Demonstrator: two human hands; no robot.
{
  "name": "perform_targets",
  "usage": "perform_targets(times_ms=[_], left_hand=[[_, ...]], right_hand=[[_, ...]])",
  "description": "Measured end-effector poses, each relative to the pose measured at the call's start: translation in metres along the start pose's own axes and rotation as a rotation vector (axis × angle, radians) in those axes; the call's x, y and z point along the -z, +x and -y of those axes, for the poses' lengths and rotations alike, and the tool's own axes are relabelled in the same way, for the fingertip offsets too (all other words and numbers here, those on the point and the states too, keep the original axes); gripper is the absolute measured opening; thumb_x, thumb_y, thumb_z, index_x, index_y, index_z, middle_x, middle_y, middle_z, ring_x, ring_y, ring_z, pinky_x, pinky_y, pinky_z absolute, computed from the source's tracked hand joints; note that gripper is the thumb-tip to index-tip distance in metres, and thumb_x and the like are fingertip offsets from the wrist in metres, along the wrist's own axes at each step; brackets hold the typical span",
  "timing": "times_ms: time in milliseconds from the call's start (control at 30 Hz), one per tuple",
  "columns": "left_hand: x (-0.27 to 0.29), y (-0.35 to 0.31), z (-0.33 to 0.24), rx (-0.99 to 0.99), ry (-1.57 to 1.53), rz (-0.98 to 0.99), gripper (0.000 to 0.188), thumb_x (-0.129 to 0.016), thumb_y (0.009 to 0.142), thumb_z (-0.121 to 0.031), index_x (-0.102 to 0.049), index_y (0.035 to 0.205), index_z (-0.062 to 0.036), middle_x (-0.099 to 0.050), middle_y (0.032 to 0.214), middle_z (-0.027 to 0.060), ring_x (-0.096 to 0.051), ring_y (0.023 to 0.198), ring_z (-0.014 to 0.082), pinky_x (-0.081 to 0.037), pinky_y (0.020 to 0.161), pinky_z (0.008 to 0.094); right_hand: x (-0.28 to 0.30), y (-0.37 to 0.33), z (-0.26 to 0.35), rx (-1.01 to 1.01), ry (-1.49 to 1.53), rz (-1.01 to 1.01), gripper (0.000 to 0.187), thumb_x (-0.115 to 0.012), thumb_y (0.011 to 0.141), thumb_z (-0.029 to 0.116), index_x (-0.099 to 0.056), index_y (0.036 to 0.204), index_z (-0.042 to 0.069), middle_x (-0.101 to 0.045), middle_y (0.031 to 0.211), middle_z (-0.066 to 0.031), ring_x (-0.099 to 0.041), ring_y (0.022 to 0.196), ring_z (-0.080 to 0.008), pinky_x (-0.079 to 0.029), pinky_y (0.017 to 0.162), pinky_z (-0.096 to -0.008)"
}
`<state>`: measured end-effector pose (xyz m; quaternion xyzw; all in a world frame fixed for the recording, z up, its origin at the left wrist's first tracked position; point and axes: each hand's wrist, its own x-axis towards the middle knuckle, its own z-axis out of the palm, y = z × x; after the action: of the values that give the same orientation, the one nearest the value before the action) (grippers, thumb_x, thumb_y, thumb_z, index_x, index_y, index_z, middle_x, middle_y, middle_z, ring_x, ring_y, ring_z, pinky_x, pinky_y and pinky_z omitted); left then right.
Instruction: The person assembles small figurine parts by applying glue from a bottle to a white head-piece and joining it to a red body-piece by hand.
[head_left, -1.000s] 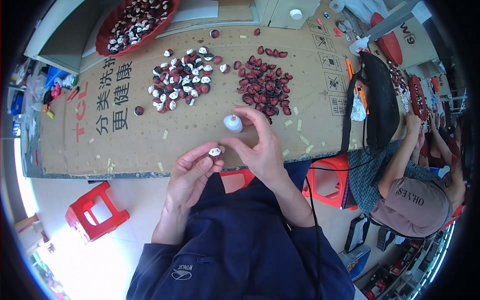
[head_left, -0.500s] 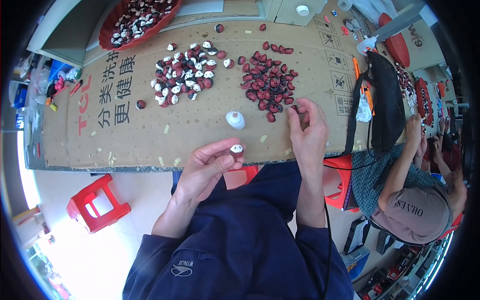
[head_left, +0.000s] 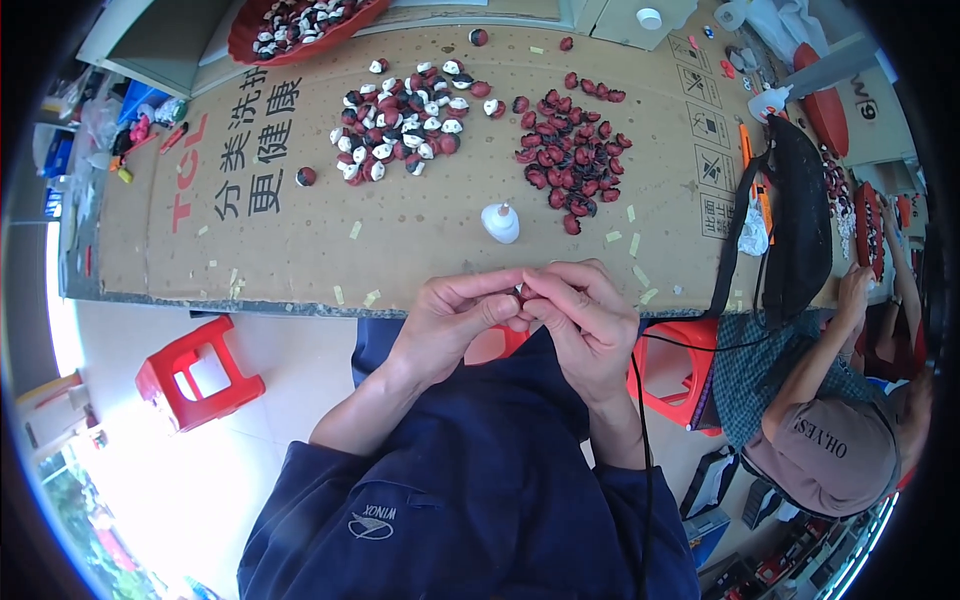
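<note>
My left hand [head_left: 435, 325] and my right hand [head_left: 595, 325] meet above the near edge of the cardboard-covered table. Both pinch a small white and dark-red piece [head_left: 521, 291], mostly hidden by the fingertips. Whether a second part is pressed against it, I cannot tell. Just beyond my hands stands a small white squeeze bottle [head_left: 500, 223] with a thin tip. Dark-red, black-edged shell pieces [head_left: 575, 155] lie in a loose heap past it on the right. To the left is a heap of rounded white, red and black pieces [head_left: 400, 125].
A red basin [head_left: 310, 38] of similar pieces stands at the far left. On the right lie a black bag [head_left: 800, 220] and an orange tool [head_left: 760, 200]. A seated co-worker [head_left: 830, 440] works further right. Red stools [head_left: 200, 375] stand below the table.
My right hand has left the edge of the red shell heap and come to my left hand, joining it around the small piece. The view has shifted slightly.
</note>
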<state>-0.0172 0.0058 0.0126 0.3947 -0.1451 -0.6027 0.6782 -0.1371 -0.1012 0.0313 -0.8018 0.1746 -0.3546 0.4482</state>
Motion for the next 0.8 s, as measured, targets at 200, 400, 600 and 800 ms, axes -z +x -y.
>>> perform_targets(times_ms=[200,400,600,800], left_hand=[[-0.004,0.002,0.001,-0.027,-0.029,-0.055,0.029,-0.054,0.084,-0.006,-0.053,0.112,0.0015,-0.061,0.097,0.0125,-0.059,0.081,0.0149,-0.050,0.076,0.0269],[0.000,0.002,0.004,-0.087,0.060,0.004,0.027,-0.056,0.083,-0.007,-0.055,0.108,0.0015,-0.062,0.093,0.0119,-0.059,0.080,0.0153,-0.050,0.075,0.0272],[-0.007,0.003,0.021,-0.219,-0.089,-0.015,0.024,-0.055,0.083,-0.008,-0.058,0.105,-0.0010,-0.061,0.093,0.0098,-0.058,0.081,0.0139,-0.048,0.076,0.0260],[-0.013,0.006,0.034,-0.285,-0.352,0.043,0.020,-0.053,0.085,-0.012,-0.057,0.103,-0.0051,-0.058,0.100,0.0074,-0.055,0.091,0.0147,-0.043,0.085,0.0294]], right_hand=[[0.002,0.000,0.003,0.053,-0.119,0.030,0.034,-0.069,0.061,0.000,-0.064,0.095,0.003,-0.058,0.085,-0.0073,-0.053,0.073,-0.0190,-0.045,0.058,-0.0270],[-0.002,-0.008,0.003,0.285,-0.362,-0.010,0.040,-0.067,0.057,-0.003,-0.062,0.096,-0.001,-0.057,0.084,-0.0085,-0.053,0.071,-0.0199,-0.045,0.058,-0.0279],[-0.012,-0.015,0.001,-0.032,0.035,-0.125,0.039,-0.068,0.059,-0.006,-0.063,0.097,0.000,-0.057,0.086,-0.0088,-0.054,0.073,-0.0184,-0.044,0.060,-0.0266],[-0.022,-0.012,-0.007,0.076,0.083,-0.228,0.035,-0.068,0.057,-0.008,-0.065,0.091,0.001,-0.060,0.083,-0.0074,-0.054,0.072,-0.0178,-0.044,0.059,-0.0263]])
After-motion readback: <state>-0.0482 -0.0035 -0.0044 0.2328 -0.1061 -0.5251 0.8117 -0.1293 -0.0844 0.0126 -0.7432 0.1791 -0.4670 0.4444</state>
